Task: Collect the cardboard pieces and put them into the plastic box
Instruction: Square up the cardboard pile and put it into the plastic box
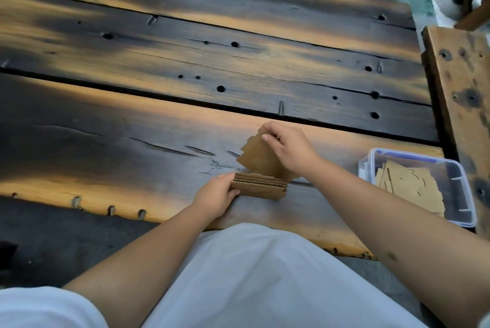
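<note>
Gripping a small stack of cardboard pieces [258, 187] at its left end, the left hand [217, 196] had thumb and fingers closed around the pile, which stood on edge on the scorched wooden table [132, 121] near the front edge. The right hand [287, 148] was closed on a second bundle of cardboard pieces [256, 158], held tilted just behind the stack, its lower edge close to or touching the top of it; I could not tell which.

The pieces looked like thin corrugated board with ragged, stepped outlines. I judged them light and fairly stiff, unlikely to slip from bare fingers, but liable to bend or splay apart if squeezed at a corner. Pinching a bundle across its flat faces near the middle of an edge seemed the safest hold, since the uneven cuts gave the loose pieces little to align on and a slack grip could let inner ones slide out.

To the right, near the table's corner and apart from both hands, sat the clear plastic box [461, 187] with a blue-trimmed rim and no lid on it. It already held several flat cardboard pieces [413, 182], lying overlapped and covering much of the bottom, with room left above them. Beside the table stood a worn wooden bench [461, 84].
</note>
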Demonstrator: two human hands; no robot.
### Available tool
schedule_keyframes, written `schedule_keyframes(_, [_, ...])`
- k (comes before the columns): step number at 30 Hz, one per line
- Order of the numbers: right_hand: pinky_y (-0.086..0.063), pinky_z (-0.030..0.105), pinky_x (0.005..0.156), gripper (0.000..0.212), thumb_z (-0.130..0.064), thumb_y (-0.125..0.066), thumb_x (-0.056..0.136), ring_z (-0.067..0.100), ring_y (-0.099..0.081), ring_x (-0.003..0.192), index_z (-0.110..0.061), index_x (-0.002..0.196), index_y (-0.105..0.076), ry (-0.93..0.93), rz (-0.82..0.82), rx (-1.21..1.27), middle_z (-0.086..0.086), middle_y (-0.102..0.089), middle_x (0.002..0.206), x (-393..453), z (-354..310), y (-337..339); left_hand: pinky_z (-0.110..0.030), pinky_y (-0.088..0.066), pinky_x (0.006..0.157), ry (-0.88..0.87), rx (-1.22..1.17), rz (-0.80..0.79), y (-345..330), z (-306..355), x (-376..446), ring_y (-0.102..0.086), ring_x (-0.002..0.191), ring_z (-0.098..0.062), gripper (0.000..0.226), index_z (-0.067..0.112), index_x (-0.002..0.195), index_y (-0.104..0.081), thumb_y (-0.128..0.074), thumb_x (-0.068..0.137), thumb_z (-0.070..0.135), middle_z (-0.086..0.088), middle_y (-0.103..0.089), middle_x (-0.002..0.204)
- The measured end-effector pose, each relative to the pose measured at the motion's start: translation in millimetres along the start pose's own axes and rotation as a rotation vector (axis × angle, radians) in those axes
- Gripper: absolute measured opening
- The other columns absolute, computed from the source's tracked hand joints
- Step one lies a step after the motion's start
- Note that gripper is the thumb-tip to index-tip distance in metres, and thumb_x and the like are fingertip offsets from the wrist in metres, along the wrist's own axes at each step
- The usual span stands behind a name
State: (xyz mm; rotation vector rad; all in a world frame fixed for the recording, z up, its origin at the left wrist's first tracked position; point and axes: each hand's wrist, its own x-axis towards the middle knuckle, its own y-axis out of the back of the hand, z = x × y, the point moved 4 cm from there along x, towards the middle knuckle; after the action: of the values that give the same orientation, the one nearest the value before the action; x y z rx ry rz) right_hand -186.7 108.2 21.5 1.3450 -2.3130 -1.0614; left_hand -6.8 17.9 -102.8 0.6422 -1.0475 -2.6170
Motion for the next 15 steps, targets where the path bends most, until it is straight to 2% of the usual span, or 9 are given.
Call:
schedule_keyframes(3, [-0.044, 0.028, 0.085, 0.022, -0.021, -0.053, 0.098, 0.015, -0.057, 0.101, -0.022, 0.116, -0.064, -0.047, -0.072, 0.066, -0.002, -0.067, 0.113, 5, 4, -12, -0.041, -0.049, 0.088, 0.012, -0.008, 0.001, -1, 1, -1, -0.057, 0.108, -0.022, 0.026, 0.028, 0.113, -0.058, -0.062, 0.088, 0.027, 0.002, -0.064, 0.114])
schedule_keyframes(6, [-0.046, 0.029, 0.083, 0.019, -0.017, -0.055, 0.096, 0.015, -0.058, 0.094, -0.020, 0.113, -0.064, -0.183, -0.028, 0.297, 0.001, -0.064, 0.103, 8, 12, -11, -0.042, -0.048, 0.089, 0.029, -0.016, 0.002, -1, 1, 0, -0.057, 0.109, -0.025, 0.028, 0.025, 0.115, -0.056, -0.062, 0.088, 0.026, -0.002, -0.064, 0.115])
schedule_keyframes(8, [-0.052, 0.034, 0.075, 0.008, -0.016, -0.058, 0.095, 0.019, -0.063, 0.080, -0.018, 0.100, -0.064, -0.310, -0.011, 0.520, 0.007, -0.066, 0.090, 6, 18, -8, -0.041, -0.048, 0.089, 0.035, -0.023, -0.002, 0, 2, 0, -0.057, 0.109, -0.025, 0.030, 0.025, 0.118, -0.056, -0.062, 0.088, 0.026, -0.002, -0.063, 0.116])
schedule_keyframes(10, [-0.054, 0.030, 0.063, 0.009, -0.014, -0.057, 0.095, 0.016, -0.064, 0.070, -0.017, 0.091, -0.064, -0.351, -0.010, 0.633, 0.004, -0.067, 0.082, 6, 25, -4, -0.041, -0.048, 0.090, 0.037, -0.023, -0.008, 1, 3, 1, -0.056, 0.111, -0.024, 0.031, 0.025, 0.118, -0.056, -0.061, 0.088, 0.025, -0.002, -0.063, 0.117])
schedule_keyframes(12, [-0.054, 0.027, 0.062, 0.012, -0.008, -0.055, 0.096, 0.016, -0.066, 0.073, -0.015, 0.092, -0.064, -0.368, 0.011, 0.693, 0.005, -0.069, 0.084, 7, 32, 0, -0.041, -0.047, 0.091, 0.039, -0.025, -0.014, 2, 4, 2, -0.056, 0.112, -0.023, 0.031, 0.026, 0.119, -0.055, -0.061, 0.088, 0.024, -0.001, -0.063, 0.119])
schedule_keyframes(15, [-0.054, 0.033, 0.068, 0.019, 0.003, -0.051, 0.094, 0.020, -0.068, 0.083, -0.013, 0.100, -0.061, -0.392, 0.045, 0.760, 0.008, -0.071, 0.091, 7, 46, 8, -0.041, -0.047, 0.091, 0.037, -0.038, -0.020, 3, 5, 2, -0.056, 0.112, -0.022, 0.031, 0.027, 0.117, -0.056, -0.062, 0.087, 0.023, 0.000, -0.064, 0.118])
